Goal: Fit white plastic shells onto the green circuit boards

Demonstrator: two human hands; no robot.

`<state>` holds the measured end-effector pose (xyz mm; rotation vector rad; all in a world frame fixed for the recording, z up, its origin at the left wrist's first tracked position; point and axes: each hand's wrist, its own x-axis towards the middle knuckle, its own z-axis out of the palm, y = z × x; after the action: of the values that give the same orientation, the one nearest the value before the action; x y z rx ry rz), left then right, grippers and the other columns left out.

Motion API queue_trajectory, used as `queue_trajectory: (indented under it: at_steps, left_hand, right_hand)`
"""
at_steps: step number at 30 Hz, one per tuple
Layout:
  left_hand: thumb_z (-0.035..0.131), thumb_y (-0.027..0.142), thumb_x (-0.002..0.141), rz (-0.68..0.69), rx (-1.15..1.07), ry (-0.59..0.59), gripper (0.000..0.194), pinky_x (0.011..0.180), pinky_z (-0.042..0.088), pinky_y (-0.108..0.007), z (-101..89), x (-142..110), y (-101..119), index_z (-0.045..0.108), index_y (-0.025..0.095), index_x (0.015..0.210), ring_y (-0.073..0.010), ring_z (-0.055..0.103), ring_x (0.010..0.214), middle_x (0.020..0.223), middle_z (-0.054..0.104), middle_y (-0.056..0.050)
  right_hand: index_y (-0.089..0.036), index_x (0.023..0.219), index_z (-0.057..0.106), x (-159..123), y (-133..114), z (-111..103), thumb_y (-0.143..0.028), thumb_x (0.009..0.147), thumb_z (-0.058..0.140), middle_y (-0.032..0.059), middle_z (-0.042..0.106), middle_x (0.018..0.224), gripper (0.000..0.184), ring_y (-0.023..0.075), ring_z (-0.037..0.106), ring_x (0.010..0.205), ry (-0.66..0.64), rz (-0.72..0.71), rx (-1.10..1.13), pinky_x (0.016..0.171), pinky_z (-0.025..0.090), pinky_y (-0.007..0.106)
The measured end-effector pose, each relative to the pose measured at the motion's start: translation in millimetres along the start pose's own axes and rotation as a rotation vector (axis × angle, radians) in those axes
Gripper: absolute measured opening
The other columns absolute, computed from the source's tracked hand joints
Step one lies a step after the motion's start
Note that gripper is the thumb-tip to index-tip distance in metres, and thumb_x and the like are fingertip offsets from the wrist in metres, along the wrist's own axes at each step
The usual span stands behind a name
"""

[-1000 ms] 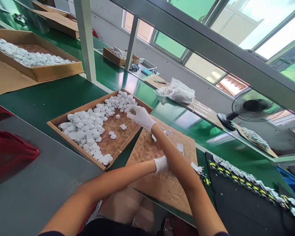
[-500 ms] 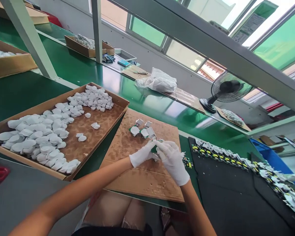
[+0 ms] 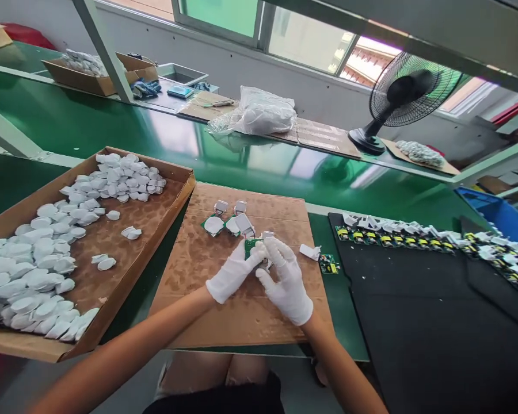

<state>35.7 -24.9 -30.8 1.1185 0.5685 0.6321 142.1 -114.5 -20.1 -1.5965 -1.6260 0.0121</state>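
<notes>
L hand [image 3: 232, 273] is nearly closed, pinching small green PCB [image 3: 250, 247] above the cardbd sheet [image 3: 185, 276]. R hand [image 3: 286, 283] is half curled, fingertips at the PCB; if it grips, I cannot tell. Cardbd tray [image 3: 138, 247], on left, has many white pcs [image 3: 38, 253], mostly heaped, few apart. Rear box [image 3: 75, 79] also contains whitish pcs [image 3: 86, 63].

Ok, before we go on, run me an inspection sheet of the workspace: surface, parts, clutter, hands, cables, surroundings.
Surface: stained cardboard sheet on a green bench; black mat at right.
Parts: green circuit board in hand; two boards with white discs lie beyond; carton of white pieces at left.
Clutter: loose board with yellow part beside the mat.
Hands: both white-gloved; left hand grips the green circuit board, right hand is close against it, grip unclear.
Cables: nothing seen clearly.
Surroundings: fan and plastic bag behind.
</notes>
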Motion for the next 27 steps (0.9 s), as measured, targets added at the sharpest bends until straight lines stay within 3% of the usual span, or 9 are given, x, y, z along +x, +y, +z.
queue_trajectory:
  at_steps: [2, 5, 8, 11, 17, 22, 27]
  left_hand:
    - [0.056, 0.039, 0.078, -0.006, 0.101, 0.039, 0.030, 0.072, 0.049, -0.028, -0.9, -2, 5, 0.052, 0.017, 0.097, -0.0152, 0.059, 0.077, 0.087, 0.063, -0.003]
    - [0.051, 0.042, 0.080, -0.057, 0.171, 0.052, 0.028, 0.045, 0.045, -0.023, -1.4, -6, 8, 0.049, 0.018, 0.094, -0.0113, 0.055, 0.048, 0.067, 0.061, 0.002]
    - [0.049, 0.046, 0.081, -0.072, 0.226, 0.062, 0.031, 0.033, 0.036, -0.021, -2.1, -8, 5, 0.049, 0.018, 0.093, -0.0092, 0.048, 0.035, 0.060, 0.057, 0.004]
    - [0.050, 0.048, 0.080, -0.036, 0.206, 0.031, 0.033, 0.038, 0.039, -0.020, -1.7, -8, 1, 0.051, 0.018, 0.094, -0.0079, 0.048, 0.041, 0.067, 0.058, 0.002]
    - [0.034, 0.061, 0.082, -0.118, -0.029, -0.119, 0.054, 0.043, 0.042, -0.022, 5.5, -15, -5, 0.050, 0.016, 0.107, -0.0093, 0.046, 0.045, 0.059, 0.053, 0.002]
    - [0.043, 0.056, 0.081, -0.110, 0.013, -0.056, 0.050, 0.045, 0.041, -0.020, 8.4, -17, -8, 0.051, 0.018, 0.112, -0.0082, 0.047, 0.048, 0.070, 0.058, 0.000]
    - [0.048, 0.046, 0.082, -0.059, 0.120, -0.027, 0.040, 0.056, 0.046, -0.020, 9.6, -16, -2, 0.051, 0.019, 0.112, -0.0086, 0.053, 0.061, 0.084, 0.061, -0.001]
  right_hand:
    - [-0.027, 0.135, 0.034, -1, -1, -4, -0.023, 0.083, 0.052, 0.0084, 0.048, 0.130, 0.056, 0.0234, 0.045, 0.120, 0.022, 0.095, 0.178, 0.100, 0.039, 0.044]
    - [-0.025, 0.127, 0.044, 0, 1, -6, -0.027, 0.086, 0.048, 0.0084, 0.053, 0.125, 0.041, 0.0224, 0.051, 0.113, 0.131, 0.252, 0.370, 0.096, 0.043, 0.042]
    - [-0.022, 0.116, 0.052, 1, 4, -1, -0.034, 0.085, 0.052, 0.0072, 0.062, 0.106, 0.034, 0.0190, 0.061, 0.092, 0.071, 0.366, 0.455, 0.083, 0.050, 0.036]
    - [-0.020, 0.114, 0.051, 1, 4, 10, -0.041, 0.081, 0.056, 0.0041, 0.065, 0.089, 0.039, 0.0153, 0.061, 0.071, -0.039, 0.448, 0.470, 0.067, 0.051, 0.029]
    - [-0.021, 0.104, 0.051, 9, -4, 15, -0.041, 0.082, 0.054, 0.0026, 0.067, 0.085, 0.030, 0.0166, 0.063, 0.073, -0.118, 0.547, 0.233, 0.067, 0.048, 0.027]
    - [-0.021, 0.098, 0.055, 9, -4, 6, -0.032, 0.087, 0.045, -0.0001, 0.066, 0.077, 0.019, 0.0133, 0.060, 0.064, -0.147, 0.446, 0.231, 0.061, 0.045, 0.022]
    - [-0.023, 0.100, 0.057, 5, -3, 4, -0.038, 0.091, 0.035, 0.0003, 0.064, 0.077, 0.028, 0.0129, 0.059, 0.065, -0.123, 0.438, 0.373, 0.060, 0.046, 0.022]
